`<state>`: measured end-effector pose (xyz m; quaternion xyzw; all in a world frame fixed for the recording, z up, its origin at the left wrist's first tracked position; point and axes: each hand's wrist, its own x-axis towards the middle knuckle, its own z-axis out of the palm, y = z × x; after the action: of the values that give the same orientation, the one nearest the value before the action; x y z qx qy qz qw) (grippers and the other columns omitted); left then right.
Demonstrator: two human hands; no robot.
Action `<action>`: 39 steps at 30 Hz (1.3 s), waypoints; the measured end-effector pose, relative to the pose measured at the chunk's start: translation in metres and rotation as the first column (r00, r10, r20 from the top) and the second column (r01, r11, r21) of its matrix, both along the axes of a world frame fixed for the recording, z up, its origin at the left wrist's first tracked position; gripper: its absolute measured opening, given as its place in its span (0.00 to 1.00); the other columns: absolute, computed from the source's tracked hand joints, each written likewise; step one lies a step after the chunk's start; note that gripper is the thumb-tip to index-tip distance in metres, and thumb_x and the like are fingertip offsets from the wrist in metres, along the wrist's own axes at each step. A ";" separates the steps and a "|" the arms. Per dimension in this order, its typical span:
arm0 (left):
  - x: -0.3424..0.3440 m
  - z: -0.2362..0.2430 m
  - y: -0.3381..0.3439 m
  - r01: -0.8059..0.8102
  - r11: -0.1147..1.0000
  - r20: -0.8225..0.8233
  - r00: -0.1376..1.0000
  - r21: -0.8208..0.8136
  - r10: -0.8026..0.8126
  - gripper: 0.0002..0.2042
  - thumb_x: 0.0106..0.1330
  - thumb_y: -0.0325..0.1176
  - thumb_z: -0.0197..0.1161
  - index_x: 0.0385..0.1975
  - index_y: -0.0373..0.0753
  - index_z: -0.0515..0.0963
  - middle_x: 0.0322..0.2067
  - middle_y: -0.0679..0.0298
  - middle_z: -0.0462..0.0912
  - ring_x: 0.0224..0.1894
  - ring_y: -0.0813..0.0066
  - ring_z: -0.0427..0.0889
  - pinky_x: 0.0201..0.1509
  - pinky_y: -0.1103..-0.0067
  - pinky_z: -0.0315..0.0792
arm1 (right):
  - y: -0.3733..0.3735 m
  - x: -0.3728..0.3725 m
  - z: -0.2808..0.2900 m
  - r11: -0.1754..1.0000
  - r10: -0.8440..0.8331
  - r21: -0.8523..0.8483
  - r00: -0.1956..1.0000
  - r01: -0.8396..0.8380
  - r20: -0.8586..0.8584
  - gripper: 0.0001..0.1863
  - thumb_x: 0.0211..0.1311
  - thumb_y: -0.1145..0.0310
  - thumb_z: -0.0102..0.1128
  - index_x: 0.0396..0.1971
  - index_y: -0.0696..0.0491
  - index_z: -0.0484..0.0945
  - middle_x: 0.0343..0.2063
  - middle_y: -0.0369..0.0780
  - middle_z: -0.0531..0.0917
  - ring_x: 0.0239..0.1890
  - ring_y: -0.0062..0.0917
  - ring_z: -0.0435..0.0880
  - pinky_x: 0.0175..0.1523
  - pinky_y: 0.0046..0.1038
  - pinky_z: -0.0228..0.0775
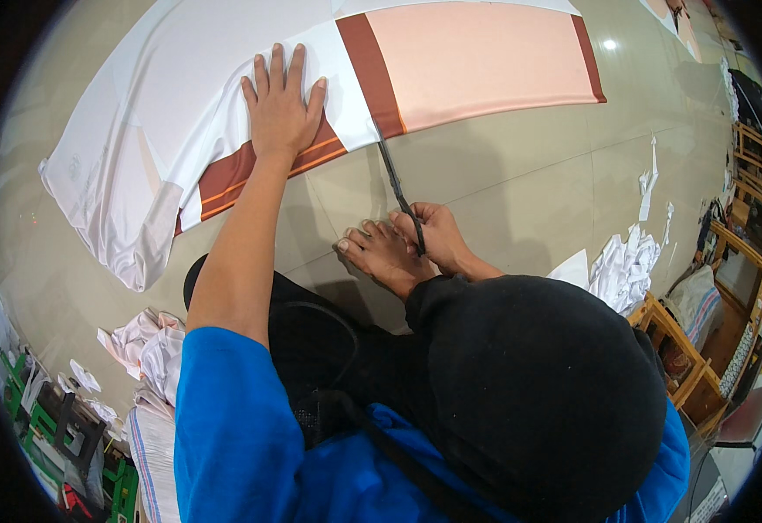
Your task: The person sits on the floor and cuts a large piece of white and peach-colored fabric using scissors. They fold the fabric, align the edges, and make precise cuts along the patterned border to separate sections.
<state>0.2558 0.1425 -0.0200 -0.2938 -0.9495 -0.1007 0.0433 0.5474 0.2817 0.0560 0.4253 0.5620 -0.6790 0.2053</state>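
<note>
Left hand lay flat, fingers spread, pressing white fabric with brown and peach bands at upper centre, on the floor. Right hand, mid-frame, was closed around black scissors, blades at the fabric's edge.

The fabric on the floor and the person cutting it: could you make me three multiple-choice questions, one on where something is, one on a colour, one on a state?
1. Where does the left hand rest?
A. flat on the fabric
B. on the wooden shelf
C. in the air

2. What colour is the fabric's large panel?
A. green
B. pale peach
C. black

3. How is the right hand holding the scissors?
A. scissors lying loose on the floor
B. gripped by the handles, blades at the fabric's edge
C. held by the blades

Answers:
1 A, the palm and spread fingers press on the cloth.
2 B, the panel is peach with brown bands.
3 B, the fingers close on the handles and the tips meet the cloth edge.
</note>
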 end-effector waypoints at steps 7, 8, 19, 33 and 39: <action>0.000 0.000 0.001 -0.007 1.000 0.001 1.000 -0.015 0.007 0.36 0.84 0.63 0.45 0.86 0.54 0.61 0.87 0.57 0.56 0.89 0.46 0.48 0.90 0.45 0.41 | 0.000 0.001 0.000 1.000 0.017 0.017 1.000 -0.017 0.007 0.20 0.76 0.56 0.72 0.29 0.56 0.83 0.18 0.34 0.81 0.18 0.15 0.79 0.25 0.23 0.70; 0.000 0.000 0.001 -0.008 1.000 0.002 1.000 -0.015 0.008 0.36 0.84 0.63 0.45 0.86 0.54 0.61 0.87 0.57 0.56 0.89 0.46 0.48 0.90 0.45 0.41 | 0.000 0.001 0.000 1.000 0.020 0.020 1.000 -0.020 0.008 0.19 0.76 0.56 0.72 0.29 0.56 0.83 0.17 0.34 0.81 0.18 0.15 0.78 0.25 0.23 0.70; 0.000 0.000 0.001 -0.002 1.000 0.003 1.000 -0.001 0.002 0.36 0.84 0.63 0.46 0.86 0.54 0.61 0.87 0.57 0.56 0.89 0.45 0.48 0.90 0.45 0.41 | 0.002 0.002 0.000 0.998 0.036 0.045 0.999 -0.036 0.014 0.19 0.75 0.57 0.73 0.29 0.58 0.84 0.18 0.34 0.82 0.19 0.16 0.79 0.25 0.24 0.71; 0.000 0.001 0.000 0.009 1.000 -0.009 1.000 0.017 -0.009 0.35 0.85 0.60 0.49 0.86 0.53 0.61 0.86 0.55 0.57 0.88 0.43 0.51 0.88 0.42 0.45 | 0.005 -0.011 -0.002 0.999 0.007 0.032 1.000 -0.007 0.008 0.21 0.71 0.55 0.74 0.26 0.56 0.82 0.17 0.35 0.81 0.18 0.16 0.78 0.24 0.24 0.69; 0.001 0.001 0.000 0.001 1.000 0.000 1.000 0.002 -0.001 0.36 0.84 0.62 0.46 0.86 0.53 0.61 0.86 0.56 0.56 0.88 0.45 0.49 0.90 0.45 0.42 | 0.005 -0.018 -0.003 0.999 -0.039 -0.007 0.999 0.039 -0.007 0.22 0.72 0.56 0.73 0.24 0.55 0.79 0.17 0.35 0.81 0.18 0.17 0.78 0.25 0.24 0.68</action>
<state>0.2565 0.1428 -0.0186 -0.2941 -0.9493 -0.1016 0.0438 0.5293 0.2864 0.0533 0.4331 0.5518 -0.6865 0.1915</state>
